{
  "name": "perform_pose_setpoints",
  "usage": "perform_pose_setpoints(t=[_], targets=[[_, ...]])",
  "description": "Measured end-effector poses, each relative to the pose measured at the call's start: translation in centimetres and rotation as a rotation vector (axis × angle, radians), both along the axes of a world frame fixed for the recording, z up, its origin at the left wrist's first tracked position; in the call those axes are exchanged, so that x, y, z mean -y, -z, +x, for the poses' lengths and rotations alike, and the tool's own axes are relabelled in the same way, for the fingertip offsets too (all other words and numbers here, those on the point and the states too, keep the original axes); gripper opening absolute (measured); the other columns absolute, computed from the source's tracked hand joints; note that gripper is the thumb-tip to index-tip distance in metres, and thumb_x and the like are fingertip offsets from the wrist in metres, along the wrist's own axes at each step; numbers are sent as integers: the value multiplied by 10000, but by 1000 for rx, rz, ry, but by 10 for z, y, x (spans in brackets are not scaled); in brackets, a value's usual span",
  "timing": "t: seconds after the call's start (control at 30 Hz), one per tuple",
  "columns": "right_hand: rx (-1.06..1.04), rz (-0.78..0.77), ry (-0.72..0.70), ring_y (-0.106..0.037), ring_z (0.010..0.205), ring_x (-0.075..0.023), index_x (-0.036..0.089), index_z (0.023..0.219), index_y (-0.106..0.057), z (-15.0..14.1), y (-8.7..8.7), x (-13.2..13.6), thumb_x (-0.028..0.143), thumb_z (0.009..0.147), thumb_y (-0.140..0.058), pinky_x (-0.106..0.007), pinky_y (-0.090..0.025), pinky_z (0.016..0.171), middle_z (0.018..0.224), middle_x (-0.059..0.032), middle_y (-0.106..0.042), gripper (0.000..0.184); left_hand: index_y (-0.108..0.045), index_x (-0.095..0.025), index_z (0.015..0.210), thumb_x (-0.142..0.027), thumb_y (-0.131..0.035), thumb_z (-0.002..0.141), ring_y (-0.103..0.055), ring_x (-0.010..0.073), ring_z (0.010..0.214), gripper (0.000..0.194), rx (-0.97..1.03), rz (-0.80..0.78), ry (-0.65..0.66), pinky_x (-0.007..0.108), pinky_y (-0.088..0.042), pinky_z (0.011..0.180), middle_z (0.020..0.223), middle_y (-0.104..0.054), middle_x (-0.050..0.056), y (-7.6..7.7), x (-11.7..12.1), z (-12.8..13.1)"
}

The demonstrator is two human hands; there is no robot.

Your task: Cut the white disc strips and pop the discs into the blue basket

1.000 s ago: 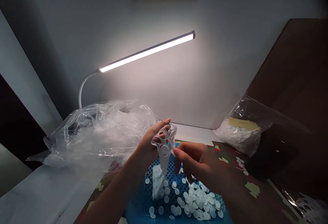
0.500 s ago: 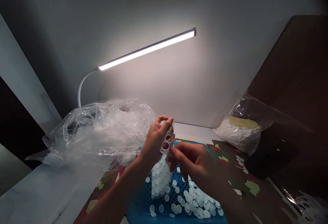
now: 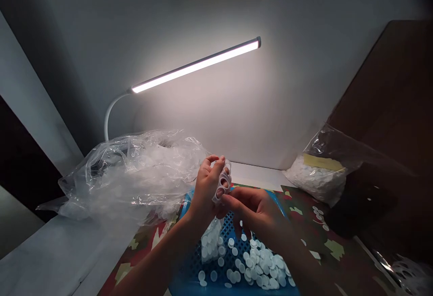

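Observation:
My left hand (image 3: 204,187) is closed around a white plastic strip with a row of round holes (image 3: 221,187), its thumb pointing up. Skin shows through some of the holes. At the strip's lower end, my right hand (image 3: 256,208) has its thumb and index finger pinched together on or against the edge. Just below both hands, a small clear bag of white discs (image 3: 210,245) rests in a blue plastic basket (image 3: 280,206). Loose white discs (image 3: 265,264) are spread over the basket's bottom, heaped thickest at the right. My forearms cover parts of the basket.
A large clear plastic bag (image 3: 145,174) bulges at the left. Back right stands a bag of white pieces (image 3: 316,181) with a yellow label (image 3: 324,162). A lit lamp (image 3: 196,66) hangs above. A few discs (image 3: 320,217) lie on the patterned table cover (image 3: 333,246).
The strip has tilted a little in my left hand, showing more of its upper rings. The small bag of discs stands lower and partly behind my left wrist. My right hand has shifted slightly left.

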State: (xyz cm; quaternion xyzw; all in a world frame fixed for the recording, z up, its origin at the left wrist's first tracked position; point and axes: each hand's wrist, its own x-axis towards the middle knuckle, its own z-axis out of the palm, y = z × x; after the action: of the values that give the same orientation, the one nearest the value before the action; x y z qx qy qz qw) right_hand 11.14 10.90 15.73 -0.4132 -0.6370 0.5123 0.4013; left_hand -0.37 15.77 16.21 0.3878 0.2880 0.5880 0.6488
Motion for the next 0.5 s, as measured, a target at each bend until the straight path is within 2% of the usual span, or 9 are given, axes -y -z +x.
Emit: perform_pose_setpoints(t=[0.3,0.5], targets=[[-116,-114,-92,-511,391,-25,143,857,-666,0,-3,-3,457,847,-572,-128,-363,341,785,-43,-689,328,-365,-225,926,-348,-590,793,-307,-1,289,289,-17,49,-59,136,-176,284,601,-486,-81,-5,3,-1],[-168,-146,-114,-532,410,-33,144,861,-650,6,0,-9,428,858,-571,-121,-388,350,767,-33,-692,294,-373,-228,955,-313,-563,837,-367,28,338,239,-77,153,-53,134,-295,319,564,-464,-83,-7,0,-4]])
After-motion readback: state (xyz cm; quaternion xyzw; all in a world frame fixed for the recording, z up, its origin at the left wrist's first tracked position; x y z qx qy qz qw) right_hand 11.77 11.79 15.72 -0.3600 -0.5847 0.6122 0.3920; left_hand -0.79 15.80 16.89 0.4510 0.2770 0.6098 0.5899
